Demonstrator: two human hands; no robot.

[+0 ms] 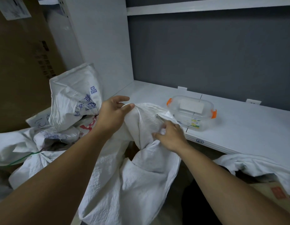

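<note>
Held sack beside 品-printed sack

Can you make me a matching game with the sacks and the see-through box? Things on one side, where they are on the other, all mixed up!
1 plain sack
2 clear box
3 printed sack

A on the white shelf
B at the far left, blue letters on it
C gripped by the left hand and right hand

Pairs: 1-C, 2-A, 3-B.
</note>
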